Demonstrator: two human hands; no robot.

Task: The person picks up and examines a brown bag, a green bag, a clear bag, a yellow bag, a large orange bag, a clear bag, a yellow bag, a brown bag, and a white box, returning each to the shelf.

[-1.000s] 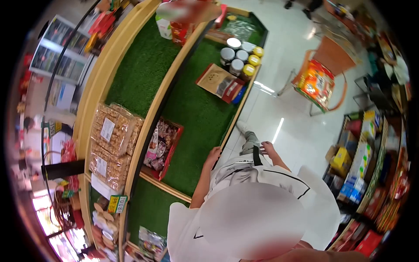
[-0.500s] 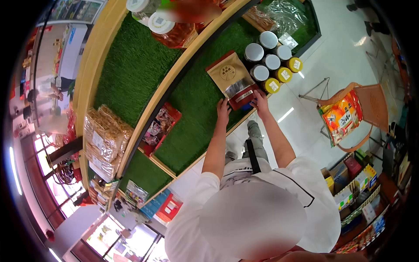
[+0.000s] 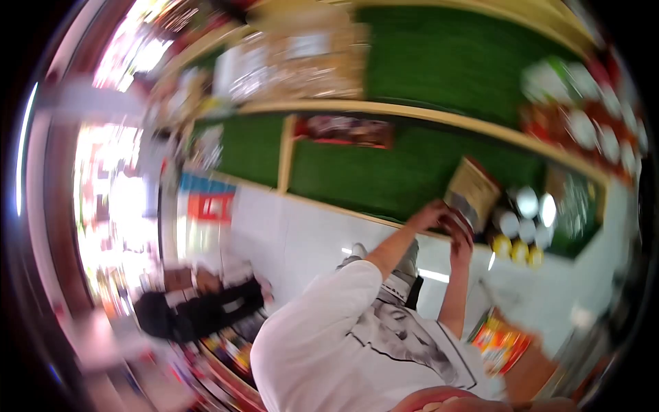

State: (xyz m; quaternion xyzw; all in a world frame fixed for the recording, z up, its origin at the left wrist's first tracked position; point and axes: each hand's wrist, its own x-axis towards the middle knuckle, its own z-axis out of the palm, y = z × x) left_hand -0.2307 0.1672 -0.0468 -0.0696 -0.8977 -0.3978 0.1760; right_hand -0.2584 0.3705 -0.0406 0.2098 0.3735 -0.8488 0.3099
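Note:
A brown kraft paper pouch (image 3: 472,185) with a dark red band and a clear window is on the green turf of the lower shelf. My left hand (image 3: 430,214) grips its near left corner, fingers bent around the edge. On the near edge, close to the right corner, my right hand (image 3: 461,232) also has hold of the pouch; motion blur softens its fingers. Just right of the pouch stand several jars with silver lids (image 3: 526,202) and a few with yellow lids (image 3: 519,252).
A red box of small packets (image 3: 347,132) sits farther left on the shelf. Clear-wrapped packs (image 3: 295,65) and white-lidded jars (image 3: 583,130) occupy the upper tier. A chair with an orange bag (image 3: 502,347) stands behind on the right. A black bag (image 3: 199,312) lies at lower left.
The view has swung left and rotated, so the pouch and jars appear farther right. Both hands stay at the pouch's near edge and look closer together.

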